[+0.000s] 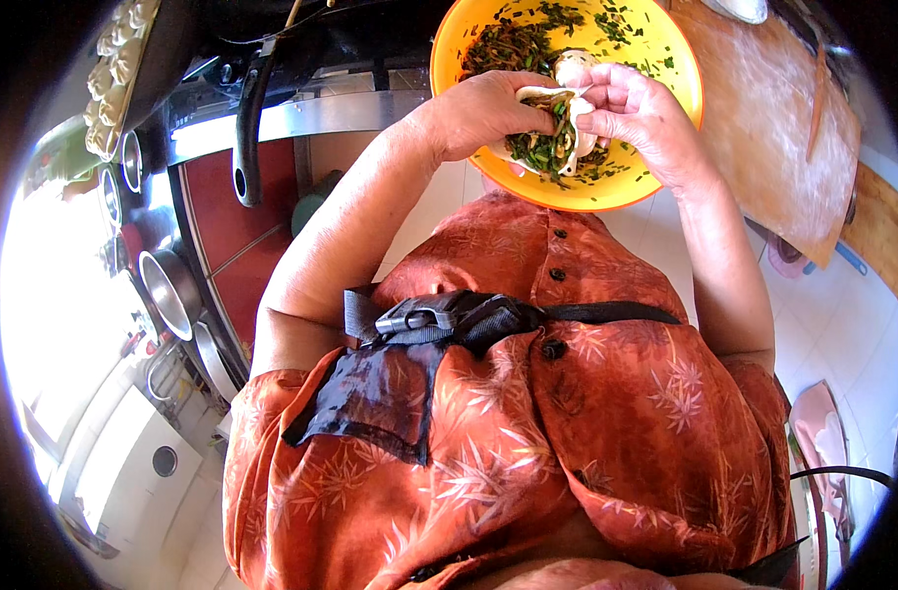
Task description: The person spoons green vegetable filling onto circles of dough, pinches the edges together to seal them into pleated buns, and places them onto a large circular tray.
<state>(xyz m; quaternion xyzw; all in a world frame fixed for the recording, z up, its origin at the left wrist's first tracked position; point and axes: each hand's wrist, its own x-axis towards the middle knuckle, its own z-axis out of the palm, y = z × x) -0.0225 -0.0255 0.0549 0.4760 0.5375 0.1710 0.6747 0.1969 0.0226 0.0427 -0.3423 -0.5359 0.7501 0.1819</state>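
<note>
Over a yellow bowl (677, 96), my left hand (485, 110) and my right hand (637, 118) hold one dough wrapper (581, 110) between them. The wrapper is partly folded, with its green filling (561, 129) showing in the gap. My left thumb presses at the filling, while my right thumb and fingers pinch the far edge of the dough. Chopped green leafy filling (504, 51) lies in the bowl, heaped on its left side. Behind my right fingers a pale rounded thing (575, 63) shows; I cannot tell what it is.
To the right lies a floured wooden board (773, 125) with a thin rolling pin (816, 103) on it. Finished dumplings (113, 81) sit in rows on a tray at upper left. A black pan handle (250, 133) juts past the counter edge. Steel pots (170, 291) stand at left.
</note>
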